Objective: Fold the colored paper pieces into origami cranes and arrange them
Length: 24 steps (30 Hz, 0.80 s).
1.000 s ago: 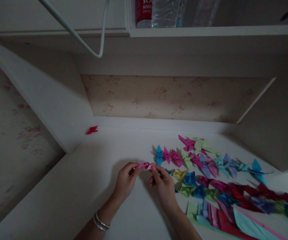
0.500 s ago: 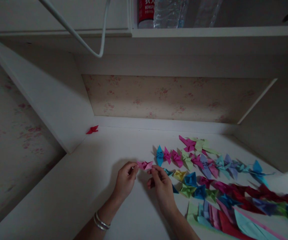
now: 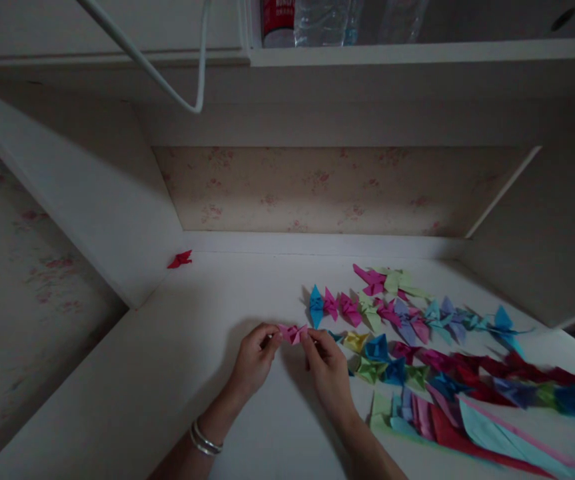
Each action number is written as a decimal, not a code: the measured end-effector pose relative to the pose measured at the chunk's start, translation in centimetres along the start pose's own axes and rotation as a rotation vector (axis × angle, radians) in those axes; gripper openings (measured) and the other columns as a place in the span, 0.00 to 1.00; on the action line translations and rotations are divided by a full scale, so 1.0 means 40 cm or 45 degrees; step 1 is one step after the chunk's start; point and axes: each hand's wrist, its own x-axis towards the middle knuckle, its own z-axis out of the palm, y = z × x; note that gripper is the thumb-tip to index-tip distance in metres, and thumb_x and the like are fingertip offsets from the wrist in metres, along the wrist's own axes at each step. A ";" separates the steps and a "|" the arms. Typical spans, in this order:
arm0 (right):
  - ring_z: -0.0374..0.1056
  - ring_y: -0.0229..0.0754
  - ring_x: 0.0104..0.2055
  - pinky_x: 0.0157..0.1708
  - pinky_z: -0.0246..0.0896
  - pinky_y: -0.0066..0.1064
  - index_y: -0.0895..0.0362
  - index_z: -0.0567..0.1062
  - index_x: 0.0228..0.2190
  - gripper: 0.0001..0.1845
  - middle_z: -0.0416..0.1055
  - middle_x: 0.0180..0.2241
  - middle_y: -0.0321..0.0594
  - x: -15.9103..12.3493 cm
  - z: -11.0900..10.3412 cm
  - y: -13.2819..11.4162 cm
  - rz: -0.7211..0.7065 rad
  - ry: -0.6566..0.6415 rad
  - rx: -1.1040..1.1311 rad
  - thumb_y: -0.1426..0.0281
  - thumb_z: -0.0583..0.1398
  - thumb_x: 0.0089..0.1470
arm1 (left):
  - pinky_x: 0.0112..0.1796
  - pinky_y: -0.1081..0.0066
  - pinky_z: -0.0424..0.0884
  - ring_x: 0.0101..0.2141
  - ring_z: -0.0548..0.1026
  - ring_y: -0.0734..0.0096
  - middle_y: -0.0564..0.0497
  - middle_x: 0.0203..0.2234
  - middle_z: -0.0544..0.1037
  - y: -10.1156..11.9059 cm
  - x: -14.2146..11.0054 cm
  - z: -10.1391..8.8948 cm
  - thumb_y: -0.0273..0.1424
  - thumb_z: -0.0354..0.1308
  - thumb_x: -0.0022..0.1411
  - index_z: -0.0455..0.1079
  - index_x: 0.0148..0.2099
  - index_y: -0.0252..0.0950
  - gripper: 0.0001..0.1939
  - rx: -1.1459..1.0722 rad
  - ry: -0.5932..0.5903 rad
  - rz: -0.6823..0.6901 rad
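Note:
A small pink folded paper piece (image 3: 293,333) is held up over the white desk (image 3: 132,407), its two pointed ends toward either side. My left hand (image 3: 254,357) pinches its left end between thumb and fingers. At the opposite end, my right hand (image 3: 326,363) pinches the paper the same way. Just right of it, rows of folded paper figures begin with a blue one (image 3: 316,307) and a yellow one (image 3: 356,341). The undersides of the fingertips are hidden.
A red folded paper figure (image 3: 180,259) lies by the left panel. Folded strips and flat sheets of coloured paper (image 3: 507,433) lie front right. A white cable (image 3: 167,87) hangs from above. Plastic bottles (image 3: 320,23) stand on the overhead shelf (image 3: 417,53).
My right fingers have closed in on the right end of the pink paper, where they were looser before. The view has shifted slightly.

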 end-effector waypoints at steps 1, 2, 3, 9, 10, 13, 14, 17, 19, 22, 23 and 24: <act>0.63 0.36 0.26 0.24 0.58 0.25 0.56 0.75 0.33 0.14 0.67 0.26 0.36 -0.002 -0.013 -0.008 -0.068 -0.006 -0.067 0.58 0.57 0.56 | 0.23 0.77 0.58 0.23 0.63 0.77 0.52 0.25 0.70 0.001 -0.003 0.004 0.40 0.53 0.62 0.72 0.37 0.32 0.15 0.002 -0.026 0.000; 0.64 0.37 0.29 0.26 0.60 0.25 0.56 0.75 0.33 0.13 0.69 0.29 0.38 -0.005 -0.029 -0.017 -0.120 -0.022 -0.131 0.59 0.57 0.57 | 0.23 0.77 0.58 0.23 0.63 0.77 0.52 0.26 0.70 0.003 -0.006 0.009 0.40 0.53 0.62 0.72 0.37 0.32 0.15 0.004 -0.060 -0.006; 0.65 0.38 0.32 0.28 0.61 0.26 0.55 0.75 0.32 0.13 0.69 0.32 0.39 -0.007 -0.046 -0.025 -0.156 -0.049 -0.192 0.60 0.57 0.57 | 0.23 0.78 0.58 0.22 0.62 0.77 0.52 0.26 0.70 0.005 -0.009 0.014 0.40 0.53 0.62 0.72 0.37 0.32 0.15 0.005 -0.105 -0.017; 0.68 0.40 0.30 0.30 0.64 0.29 0.56 0.74 0.36 0.15 0.71 0.31 0.40 -0.010 -0.195 -0.050 -0.064 -0.080 -0.283 0.57 0.58 0.55 | 0.24 0.77 0.60 0.22 0.64 0.77 0.53 0.24 0.71 0.013 -0.011 0.027 0.40 0.53 0.62 0.71 0.35 0.33 0.15 0.058 -0.254 -0.052; 0.68 0.40 0.29 0.29 0.65 0.29 0.56 0.74 0.37 0.17 0.72 0.29 0.39 -0.007 -0.224 -0.052 -0.003 -0.033 -0.268 0.56 0.59 0.54 | 0.24 0.77 0.60 0.22 0.64 0.77 0.53 0.24 0.72 0.012 -0.009 0.024 0.40 0.53 0.62 0.71 0.36 0.33 0.15 0.083 -0.231 -0.059; 0.69 0.41 0.30 0.28 0.65 0.29 0.57 0.74 0.38 0.21 0.73 0.30 0.40 0.006 -0.304 -0.059 0.104 0.144 -0.293 0.53 0.61 0.50 | 0.26 0.76 0.62 0.23 0.67 0.75 0.51 0.26 0.74 0.004 -0.002 0.013 0.40 0.52 0.61 0.72 0.37 0.33 0.15 0.138 -0.158 -0.103; 0.69 0.41 0.30 0.29 0.65 0.29 0.57 0.74 0.37 0.21 0.73 0.30 0.40 0.010 -0.324 -0.063 0.112 0.183 -0.313 0.53 0.61 0.49 | 0.26 0.75 0.63 0.23 0.67 0.75 0.51 0.27 0.75 0.001 -0.001 0.010 0.40 0.52 0.61 0.73 0.37 0.33 0.15 0.148 -0.141 -0.116; 0.70 0.42 0.32 0.29 0.66 0.29 0.57 0.75 0.37 0.22 0.74 0.31 0.40 0.012 -0.357 -0.079 0.115 0.185 -0.369 0.53 0.62 0.48 | 0.27 0.75 0.64 0.24 0.69 0.74 0.50 0.27 0.76 -0.007 0.003 0.006 0.39 0.52 0.60 0.73 0.36 0.33 0.15 0.168 -0.122 -0.137; 0.71 0.43 0.33 0.30 0.66 0.29 0.56 0.76 0.36 0.21 0.75 0.32 0.41 0.008 -0.355 -0.087 0.114 0.125 -0.436 0.52 0.61 0.48 | 0.27 0.75 0.64 0.24 0.69 0.73 0.50 0.27 0.76 -0.011 0.003 0.006 0.39 0.51 0.60 0.74 0.36 0.34 0.15 0.178 -0.119 -0.140; 0.71 0.44 0.35 0.32 0.65 0.29 0.56 0.77 0.36 0.20 0.76 0.33 0.40 0.004 -0.324 -0.094 0.063 -0.013 -0.558 0.53 0.59 0.51 | 0.27 0.75 0.64 0.24 0.70 0.73 0.51 0.27 0.76 -0.014 0.002 0.008 0.38 0.51 0.60 0.74 0.36 0.34 0.15 0.178 -0.117 -0.138; 0.71 0.43 0.35 0.33 0.65 0.29 0.55 0.77 0.36 0.19 0.76 0.34 0.40 0.005 -0.308 -0.096 0.026 -0.072 -0.610 0.53 0.58 0.52 | 0.27 0.75 0.64 0.24 0.70 0.73 0.51 0.27 0.76 -0.014 0.001 0.008 0.38 0.51 0.60 0.73 0.36 0.34 0.15 0.175 -0.117 -0.136; 0.71 0.42 0.34 0.33 0.64 0.29 0.55 0.77 0.36 0.19 0.76 0.34 0.39 0.009 -0.291 -0.099 -0.024 -0.136 -0.668 0.54 0.57 0.54 | 0.27 0.75 0.64 0.24 0.70 0.73 0.50 0.27 0.76 -0.014 0.000 0.008 0.39 0.51 0.60 0.73 0.36 0.33 0.15 0.172 -0.117 -0.134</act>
